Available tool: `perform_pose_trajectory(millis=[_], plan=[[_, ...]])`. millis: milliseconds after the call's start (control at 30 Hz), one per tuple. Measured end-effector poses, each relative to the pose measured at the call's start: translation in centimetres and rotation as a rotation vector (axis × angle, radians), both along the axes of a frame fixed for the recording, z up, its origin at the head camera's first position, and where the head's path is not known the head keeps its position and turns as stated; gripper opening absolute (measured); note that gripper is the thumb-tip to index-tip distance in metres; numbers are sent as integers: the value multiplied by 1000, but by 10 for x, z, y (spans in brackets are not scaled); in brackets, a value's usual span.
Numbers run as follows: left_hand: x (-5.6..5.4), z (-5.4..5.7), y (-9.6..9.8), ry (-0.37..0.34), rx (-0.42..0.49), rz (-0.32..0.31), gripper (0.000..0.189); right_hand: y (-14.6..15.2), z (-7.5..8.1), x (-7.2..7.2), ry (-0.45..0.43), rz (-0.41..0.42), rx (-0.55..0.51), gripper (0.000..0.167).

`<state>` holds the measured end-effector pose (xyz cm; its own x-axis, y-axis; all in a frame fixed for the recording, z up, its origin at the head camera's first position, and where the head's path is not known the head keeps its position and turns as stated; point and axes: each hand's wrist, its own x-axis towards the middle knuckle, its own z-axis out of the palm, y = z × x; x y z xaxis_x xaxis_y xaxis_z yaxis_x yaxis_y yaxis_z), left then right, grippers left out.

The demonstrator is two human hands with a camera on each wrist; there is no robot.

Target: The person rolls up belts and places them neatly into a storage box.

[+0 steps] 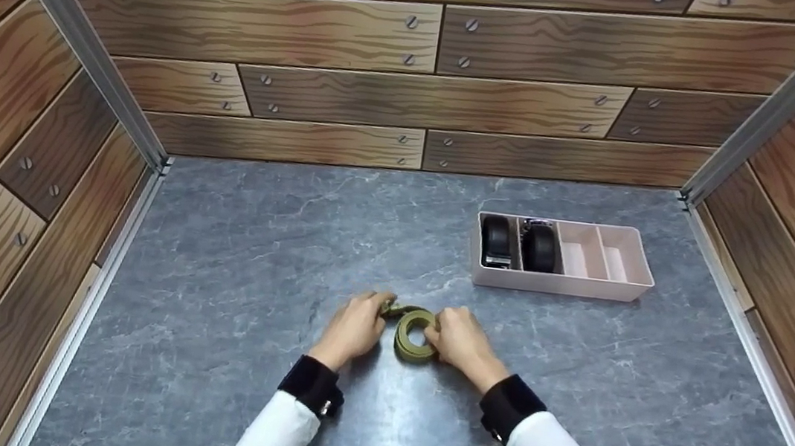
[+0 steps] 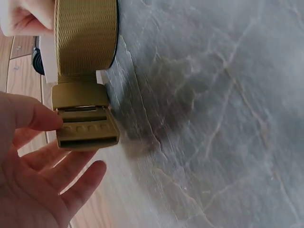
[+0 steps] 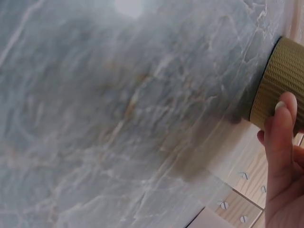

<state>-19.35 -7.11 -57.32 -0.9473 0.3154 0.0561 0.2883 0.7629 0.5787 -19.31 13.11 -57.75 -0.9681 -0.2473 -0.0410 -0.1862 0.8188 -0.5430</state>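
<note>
An olive-tan webbing belt [image 1: 414, 356] stands on its edge on the grey marbled surface, wound into a round coil with an open middle. Its buckle [image 2: 88, 128] sticks out from the coil on the left. My left hand [image 1: 354, 325] pinches the buckle, thumb on one side and fingers behind, as the left wrist view shows. On the coil's right side, my right hand [image 1: 465, 343] grips the rolled webbing between thumb and fingers. In the right wrist view only part of the coil [image 3: 280, 78] and of the hand shows.
Behind and to the right stands a pale pink divided box [image 1: 555, 284]. Its two left compartments hold black coiled belts [image 1: 540, 248]; two other compartments show bare floors. Wood-patterned panels [image 1: 314, 34] wall in the back and both sides, with metal rails along the edges.
</note>
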Motion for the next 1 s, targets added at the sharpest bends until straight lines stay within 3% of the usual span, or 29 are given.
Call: perform_pose_trajectory(millis=[167, 433, 600, 800, 1000], plan=[[2, 2, 12, 6, -64, 24, 28, -4, 1, 0, 8, -44, 33, 37], [-1, 5, 33, 78, -215, 127, 36, -9, -2, 2, 90, -86, 45, 38], [-6, 10, 43, 60, -327, 175, 33, -10, -3, 3, 116, -102, 3, 38], [-12, 10, 50, 53, -461, 142, 25, -10, -4, 5, 41, -107, -26, 35], [-11, 5, 42, 63, -412, 91, 29, -4, -7, 5, -19, -103, -150, 18]])
